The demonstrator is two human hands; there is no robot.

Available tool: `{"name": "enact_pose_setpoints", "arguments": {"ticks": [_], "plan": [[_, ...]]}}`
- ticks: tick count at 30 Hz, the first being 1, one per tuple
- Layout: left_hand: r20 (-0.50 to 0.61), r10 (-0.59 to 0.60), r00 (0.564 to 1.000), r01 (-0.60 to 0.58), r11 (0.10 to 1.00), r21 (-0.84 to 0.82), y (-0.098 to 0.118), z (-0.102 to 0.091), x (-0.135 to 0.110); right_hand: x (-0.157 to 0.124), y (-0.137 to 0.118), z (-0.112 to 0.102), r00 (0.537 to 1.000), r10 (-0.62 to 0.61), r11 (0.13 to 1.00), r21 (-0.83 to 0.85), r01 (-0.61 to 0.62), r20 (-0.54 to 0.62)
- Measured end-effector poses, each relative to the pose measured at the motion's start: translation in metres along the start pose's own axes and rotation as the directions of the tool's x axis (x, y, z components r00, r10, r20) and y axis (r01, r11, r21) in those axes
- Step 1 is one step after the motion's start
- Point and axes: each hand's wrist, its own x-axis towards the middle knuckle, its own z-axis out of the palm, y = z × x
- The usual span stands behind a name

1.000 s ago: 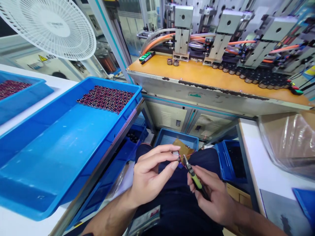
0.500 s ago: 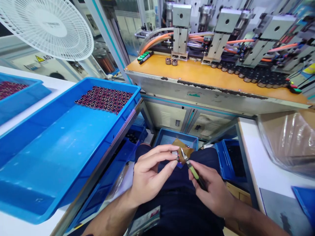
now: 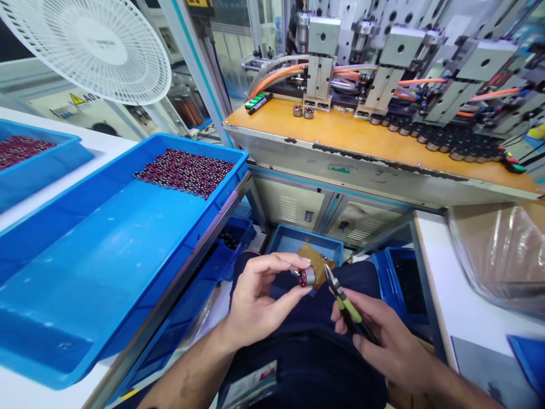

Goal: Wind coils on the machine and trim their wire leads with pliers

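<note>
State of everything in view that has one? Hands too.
Left hand: pinching the motor part.
Motor part: held, apart from the cutter tips.
Right hand: gripping the cutters.
Cutters: held; too small to tell if jaws are shut.
Large blue tray: partly filled, parts at far end.
Cabinet doors: shut.
Fan: can't tell if running.

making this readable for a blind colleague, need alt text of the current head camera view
A person's left hand pinches a small grey-and-red cylinder, while their right hand holds green-and-black metal pliers, tips apart from it. At left is a large blue plastic tray with small red-and-black parts; ahead, an orange-topped bench.
</note>
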Motion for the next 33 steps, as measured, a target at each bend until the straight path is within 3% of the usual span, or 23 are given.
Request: {"name": "enact_pose_setpoints", "arguments": {"ticks": [2, 7, 18, 33], "plan": [[-0.005, -0.002, 1.000, 0.003, 1.000, 0.017, 0.000, 0.000, -0.002, -0.006, -0.004, 0.001, 0.999, -0.044, 0.998, 0.046, 0.042, 0.032], [0.000, -0.031, 1.000, 0.031, 0.999, 0.019, 0.000, -0.002, -0.008, -0.008, -0.011, 0.006, 0.997, -0.017, 0.998, 0.063, 0.012, 0.080], [0.003, -0.052, 0.999, 0.051, 0.998, 0.044, 0.003, -0.004, -0.010, 0.002, -0.019, 0.011, 0.998, -0.040, 0.993, 0.113, 0.034, 0.047], [-0.022, -0.084, 0.996, 0.085, 0.996, 0.035, 0.005, -0.004, -0.011, 0.004, -0.019, 0.014, 0.997, 0.065, 0.987, 0.148, -0.070, 0.038]]}}
